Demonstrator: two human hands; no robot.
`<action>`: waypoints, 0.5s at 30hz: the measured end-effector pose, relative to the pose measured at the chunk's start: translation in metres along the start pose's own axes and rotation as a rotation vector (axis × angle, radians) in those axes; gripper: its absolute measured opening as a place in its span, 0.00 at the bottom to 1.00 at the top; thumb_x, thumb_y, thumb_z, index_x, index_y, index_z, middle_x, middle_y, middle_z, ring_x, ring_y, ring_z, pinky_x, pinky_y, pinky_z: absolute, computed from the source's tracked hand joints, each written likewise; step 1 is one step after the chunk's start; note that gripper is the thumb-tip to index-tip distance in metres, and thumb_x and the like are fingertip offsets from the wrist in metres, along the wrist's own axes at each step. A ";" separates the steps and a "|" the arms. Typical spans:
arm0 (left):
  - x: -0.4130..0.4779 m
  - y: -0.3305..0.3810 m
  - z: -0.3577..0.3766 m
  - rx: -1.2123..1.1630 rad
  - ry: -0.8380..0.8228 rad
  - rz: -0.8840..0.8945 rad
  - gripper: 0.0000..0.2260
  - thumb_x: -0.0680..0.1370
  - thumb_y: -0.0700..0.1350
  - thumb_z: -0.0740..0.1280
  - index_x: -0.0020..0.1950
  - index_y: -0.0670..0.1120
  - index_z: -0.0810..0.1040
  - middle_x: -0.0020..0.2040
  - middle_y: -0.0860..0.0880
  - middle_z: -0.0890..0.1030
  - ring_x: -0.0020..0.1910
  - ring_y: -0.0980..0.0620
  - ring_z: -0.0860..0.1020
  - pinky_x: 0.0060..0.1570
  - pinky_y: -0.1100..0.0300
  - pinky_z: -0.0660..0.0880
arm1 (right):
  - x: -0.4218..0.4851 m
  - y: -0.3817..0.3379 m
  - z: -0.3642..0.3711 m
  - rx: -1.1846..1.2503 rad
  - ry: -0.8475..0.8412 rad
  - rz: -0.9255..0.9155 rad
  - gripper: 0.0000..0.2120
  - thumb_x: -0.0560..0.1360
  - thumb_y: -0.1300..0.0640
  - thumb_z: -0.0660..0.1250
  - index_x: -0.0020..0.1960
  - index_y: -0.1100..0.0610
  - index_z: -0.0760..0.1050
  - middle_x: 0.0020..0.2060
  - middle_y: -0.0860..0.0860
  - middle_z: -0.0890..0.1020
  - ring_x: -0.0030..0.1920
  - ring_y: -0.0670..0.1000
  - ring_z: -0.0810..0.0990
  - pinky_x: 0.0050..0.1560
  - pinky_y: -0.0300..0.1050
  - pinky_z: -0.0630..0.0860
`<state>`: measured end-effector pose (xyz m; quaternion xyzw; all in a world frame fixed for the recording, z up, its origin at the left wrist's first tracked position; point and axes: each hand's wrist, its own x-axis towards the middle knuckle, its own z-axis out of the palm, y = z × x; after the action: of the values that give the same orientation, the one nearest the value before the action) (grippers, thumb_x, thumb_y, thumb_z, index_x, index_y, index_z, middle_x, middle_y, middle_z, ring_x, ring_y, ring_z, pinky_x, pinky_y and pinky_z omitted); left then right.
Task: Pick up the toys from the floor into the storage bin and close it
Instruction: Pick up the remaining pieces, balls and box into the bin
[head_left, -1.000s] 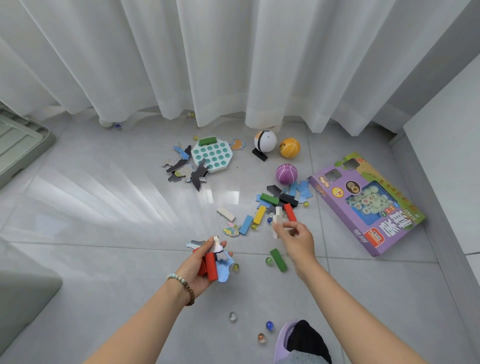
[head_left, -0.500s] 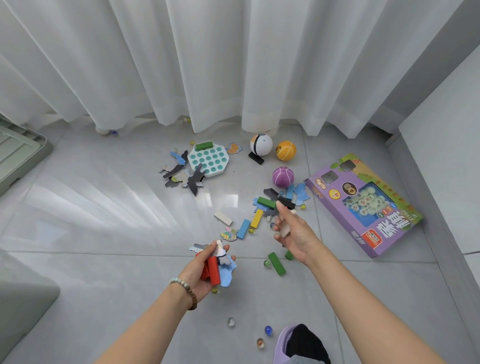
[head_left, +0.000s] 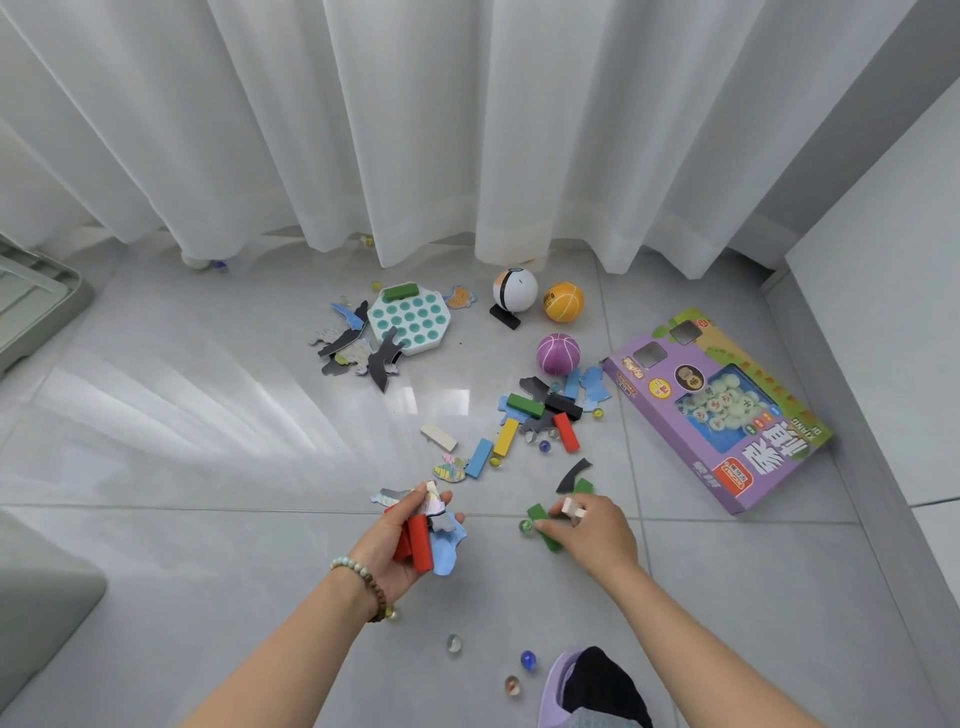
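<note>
In my left hand (head_left: 400, 545): red blocks (head_left: 420, 545), puzzle pieces (head_left: 444, 551). In my right hand (head_left: 592, 530): white block (head_left: 573, 508), fingertips on green block (head_left: 538, 513) lying flat on tile. Beyond: purple ball (head_left: 558, 353), yellow ball (head_left: 563, 301). Marbles (head_left: 453, 643) loose near me.

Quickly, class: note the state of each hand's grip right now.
Left hand: closed, holding red blocks and puzzle pieces.
Right hand: closed, holding a white block.

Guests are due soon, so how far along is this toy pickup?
Early on. Nothing can be seen stowed in this view. In hand: the left hand grips red blocks and puzzle pieces; the right hand holds a white block and touches the green block. Left on the floor: the block pile, purple ball, orange ball, pop board, purple game box and marbles.
</note>
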<state>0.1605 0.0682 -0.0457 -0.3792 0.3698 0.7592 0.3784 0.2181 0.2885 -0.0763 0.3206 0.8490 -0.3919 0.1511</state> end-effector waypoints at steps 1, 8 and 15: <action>0.001 0.000 0.000 -0.008 -0.002 -0.010 0.09 0.77 0.46 0.66 0.49 0.42 0.79 0.51 0.45 0.81 0.43 0.45 0.78 0.46 0.53 0.74 | 0.000 -0.002 0.001 -0.074 0.019 -0.014 0.11 0.65 0.45 0.75 0.40 0.51 0.79 0.36 0.45 0.81 0.39 0.47 0.78 0.32 0.39 0.69; -0.001 0.000 -0.003 -0.021 0.000 -0.016 0.08 0.76 0.46 0.66 0.52 0.44 0.79 0.51 0.46 0.82 0.39 0.46 0.79 0.44 0.53 0.74 | -0.003 -0.010 0.004 -0.400 0.055 -0.157 0.11 0.71 0.45 0.68 0.42 0.52 0.75 0.37 0.46 0.78 0.38 0.48 0.75 0.33 0.40 0.66; -0.006 0.004 0.000 -0.010 0.006 0.000 0.07 0.78 0.46 0.64 0.50 0.44 0.78 0.50 0.46 0.81 0.44 0.46 0.78 0.39 0.55 0.80 | -0.019 -0.036 -0.021 0.946 -0.141 0.120 0.07 0.70 0.55 0.73 0.38 0.56 0.76 0.29 0.51 0.72 0.30 0.48 0.69 0.30 0.38 0.65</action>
<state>0.1596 0.0647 -0.0393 -0.3832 0.3671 0.7599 0.3754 0.2080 0.2783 -0.0326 0.3749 0.5453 -0.7466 0.0683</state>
